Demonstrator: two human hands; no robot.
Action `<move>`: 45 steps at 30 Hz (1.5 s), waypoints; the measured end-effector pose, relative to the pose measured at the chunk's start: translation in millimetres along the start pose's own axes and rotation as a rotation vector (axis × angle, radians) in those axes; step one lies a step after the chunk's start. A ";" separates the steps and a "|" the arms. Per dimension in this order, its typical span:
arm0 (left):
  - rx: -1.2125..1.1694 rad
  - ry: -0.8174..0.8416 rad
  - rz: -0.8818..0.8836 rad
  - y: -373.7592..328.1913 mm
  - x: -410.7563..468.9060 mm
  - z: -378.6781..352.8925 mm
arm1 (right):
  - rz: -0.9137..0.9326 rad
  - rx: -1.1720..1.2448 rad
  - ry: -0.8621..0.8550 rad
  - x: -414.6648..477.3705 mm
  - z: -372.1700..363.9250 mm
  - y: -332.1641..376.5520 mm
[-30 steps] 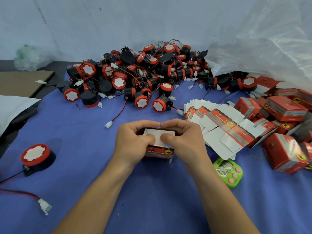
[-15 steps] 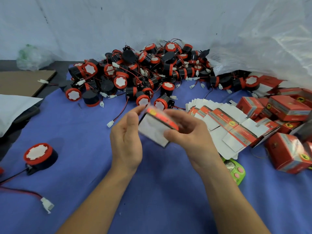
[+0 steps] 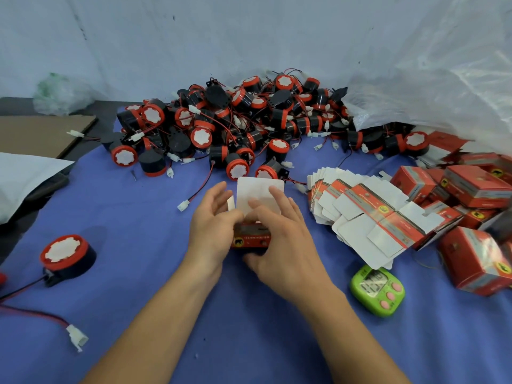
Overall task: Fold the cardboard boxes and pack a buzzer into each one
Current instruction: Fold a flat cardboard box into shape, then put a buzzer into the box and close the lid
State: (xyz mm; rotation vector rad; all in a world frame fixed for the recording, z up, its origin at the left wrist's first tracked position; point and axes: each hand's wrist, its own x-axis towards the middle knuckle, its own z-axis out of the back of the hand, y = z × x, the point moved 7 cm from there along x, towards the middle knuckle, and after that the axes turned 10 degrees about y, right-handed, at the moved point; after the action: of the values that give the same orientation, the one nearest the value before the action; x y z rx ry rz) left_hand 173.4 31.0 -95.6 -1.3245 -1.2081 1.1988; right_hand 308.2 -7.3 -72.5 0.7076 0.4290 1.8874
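Observation:
A small red cardboard box (image 3: 250, 241) stands on the blue cloth in the middle, its white top flap (image 3: 256, 194) upright and open. My left hand (image 3: 213, 228) holds the box's left side, thumb over the top edge, fingers beside a small white side flap. My right hand (image 3: 285, 245) grips the right side, its fingers lying on the white flap and its thumb under the front. I cannot see inside the box. A lone red and black buzzer (image 3: 66, 256) sits at the left. A big pile of buzzers (image 3: 221, 128) lies behind.
Flat unfolded box blanks (image 3: 360, 214) are fanned out right of my hands, with folded red boxes (image 3: 471, 187) beyond them. A green timer (image 3: 378, 289) lies near my right wrist. A clear plastic bag (image 3: 429, 87) fills the back right. Brown cardboard (image 3: 41, 134) lies at far left.
The box was lifted and turned over in my hands, then set back down on the cloth. Its white flap now stands open at the top.

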 end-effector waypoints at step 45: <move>0.443 -0.003 -0.054 8.0 10.9 -4.3 | 0.068 0.552 -0.051 87.4 143.7 37.1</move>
State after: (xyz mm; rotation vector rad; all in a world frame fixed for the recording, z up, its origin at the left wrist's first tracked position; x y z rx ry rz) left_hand 178.5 41.2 -103.9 -0.9532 -0.9051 1.3353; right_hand 349.0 54.1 83.1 1.1393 0.9207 1.8178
